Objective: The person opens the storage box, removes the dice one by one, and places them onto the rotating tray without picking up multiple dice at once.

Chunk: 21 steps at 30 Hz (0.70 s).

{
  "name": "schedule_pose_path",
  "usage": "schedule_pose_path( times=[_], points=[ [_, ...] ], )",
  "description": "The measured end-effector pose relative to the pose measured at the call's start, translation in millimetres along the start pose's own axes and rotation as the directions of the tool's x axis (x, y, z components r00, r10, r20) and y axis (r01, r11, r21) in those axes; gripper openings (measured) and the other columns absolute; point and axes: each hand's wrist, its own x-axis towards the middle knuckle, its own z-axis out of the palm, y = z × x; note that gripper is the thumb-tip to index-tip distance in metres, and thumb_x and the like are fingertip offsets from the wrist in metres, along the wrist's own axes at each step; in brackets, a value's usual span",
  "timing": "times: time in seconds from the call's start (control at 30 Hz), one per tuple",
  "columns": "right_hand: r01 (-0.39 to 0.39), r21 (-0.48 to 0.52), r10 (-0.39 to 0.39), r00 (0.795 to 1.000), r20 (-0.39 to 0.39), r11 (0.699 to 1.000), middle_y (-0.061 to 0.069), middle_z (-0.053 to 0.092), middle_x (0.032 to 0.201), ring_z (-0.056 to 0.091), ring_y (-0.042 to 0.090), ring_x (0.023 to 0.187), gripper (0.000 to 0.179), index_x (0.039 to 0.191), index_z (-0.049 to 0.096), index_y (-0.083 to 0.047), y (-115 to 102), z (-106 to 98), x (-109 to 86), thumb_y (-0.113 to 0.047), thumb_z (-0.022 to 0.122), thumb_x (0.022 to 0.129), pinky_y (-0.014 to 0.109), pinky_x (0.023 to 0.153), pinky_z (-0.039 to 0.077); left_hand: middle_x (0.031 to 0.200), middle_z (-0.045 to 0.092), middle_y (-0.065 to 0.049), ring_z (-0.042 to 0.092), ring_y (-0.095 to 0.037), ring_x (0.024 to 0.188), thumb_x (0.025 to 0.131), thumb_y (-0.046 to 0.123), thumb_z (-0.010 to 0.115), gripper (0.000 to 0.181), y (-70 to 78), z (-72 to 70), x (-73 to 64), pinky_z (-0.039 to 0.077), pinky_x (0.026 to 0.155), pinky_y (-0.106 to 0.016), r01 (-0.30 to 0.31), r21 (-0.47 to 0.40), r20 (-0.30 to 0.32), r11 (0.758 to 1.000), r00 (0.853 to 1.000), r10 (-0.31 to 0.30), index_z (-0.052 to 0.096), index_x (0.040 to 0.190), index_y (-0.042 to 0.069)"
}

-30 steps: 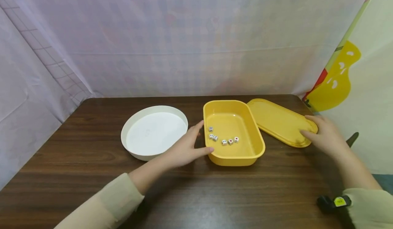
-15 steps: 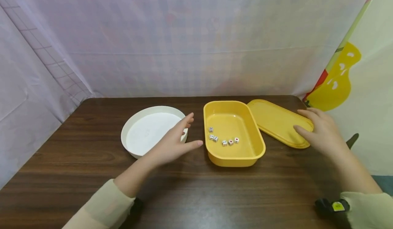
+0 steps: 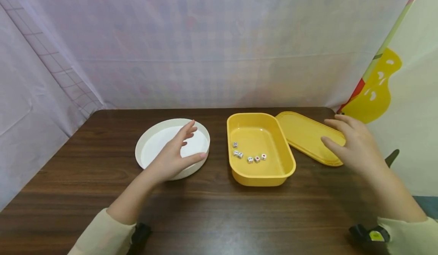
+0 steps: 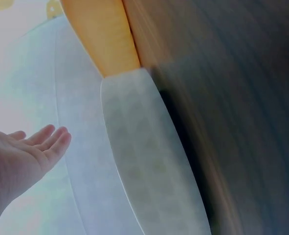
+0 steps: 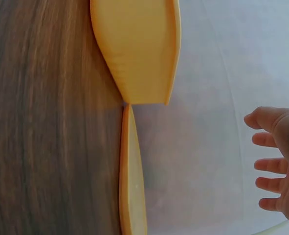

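My left hand [image 3: 171, 156] hovers over the round white tray [image 3: 145, 139], fingers spread and holding nothing. In the left wrist view the same hand [image 4: 24, 159] is raised well above the tray's wall [image 4: 139, 142]. My right hand [image 3: 354, 144] is held above the near end of the yellow lid [image 3: 304, 135], fingers apart, nothing in them. The right wrist view has this hand [image 5: 281, 164] up and away from the lid [image 5: 133, 191]. Between the hands stands a yellow rectangular tub [image 3: 263, 181]. Several white dice [image 3: 250, 159] lie inside it, along its left and near side.
All this sits on a dark wooden table [image 3: 212, 217]. A pale curtain [image 3: 212, 49] hangs behind it, and a yellow printed shape [image 3: 373, 91] shows on the cloth at the right. The lid's left end lies against the tub's right side in the head view.
My left hand has let go of the tub's left rim and moved left over the white tray. My right hand has come off the lid and lifted slightly. Tub, dice and lid stay put.
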Motion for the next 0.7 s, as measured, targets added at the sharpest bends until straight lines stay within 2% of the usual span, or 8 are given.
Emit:
schedule_pose_path(
  times=[0.1,0.23,0.43,0.57,0.7],
  points=[
    [0.011,-0.006,-0.011,1.0,-0.01,1.0,0.03,0.039,0.137,0.03,0.053,0.123,0.047,0.129,0.054,0.002,-7,-1,-0.9,-0.024,0.065,0.091,0.067,0.102,0.016,0.147,0.038,-0.011,0.038,-0.027,0.132,0.086,0.03,0.074,0.087,-3.3,-5.8,-2.4,0.033,0.104,-0.044,-0.013,-0.002,-0.018,1.0,1.0,0.013,0.02,0.153,0.014],
    [0.048,-0.008,-0.048,0.998,-0.038,0.999,0.028,0.044,0.132,0.033,0.051,0.12,0.044,0.125,0.056,0.001,-15,-3,-2.4,-0.021,0.068,0.089,0.065,0.101,0.02,0.149,0.037,-0.007,0.037,-0.027,0.134,0.086,0.027,0.073,0.086,-8.0,-13.4,-5.6,0.032,0.105,-0.044,-0.017,-0.016,-0.041,1.0,0.999,0.016,0.021,0.153,0.014],
    [0.174,-0.037,-0.177,0.981,-0.084,0.984,0.025,0.052,0.12,0.041,0.047,0.112,0.041,0.118,0.061,0.002,-28,-2,-2.7,-0.012,0.074,0.082,0.063,0.092,0.029,0.149,0.036,-0.009,0.034,-0.029,0.135,0.088,0.022,0.071,0.083,-18.2,-28.1,-8.2,0.029,0.106,-0.047,-0.011,-0.042,-0.081,0.999,0.997,0.007,0.02,0.153,0.013],
    [0.251,-0.078,-0.256,0.964,-0.075,0.965,0.023,0.054,0.115,0.045,0.045,0.108,0.043,0.116,0.062,0.001,-33,2,-1.6,-0.01,0.078,0.077,0.061,0.088,0.032,0.149,0.035,-0.012,0.032,-0.031,0.136,0.089,0.021,0.07,0.083,-24.1,-39.6,-9.5,0.027,0.107,-0.05,0.014,-0.037,-0.099,0.999,0.995,-0.018,0.018,0.153,0.012],
    [0.269,-0.105,-0.275,0.96,-0.047,0.957,0.023,0.052,0.117,0.043,0.044,0.109,0.044,0.117,0.062,-0.001,-37,5,-1.6,-0.013,0.078,0.077,0.062,0.088,0.031,0.15,0.033,-0.012,0.028,-0.032,0.137,0.09,0.024,0.07,0.084,-30.1,-52.3,-11.5,0.025,0.107,-0.052,0.082,-0.045,-0.109,0.996,0.99,-0.086,0.016,0.154,0.015]
  ],
)
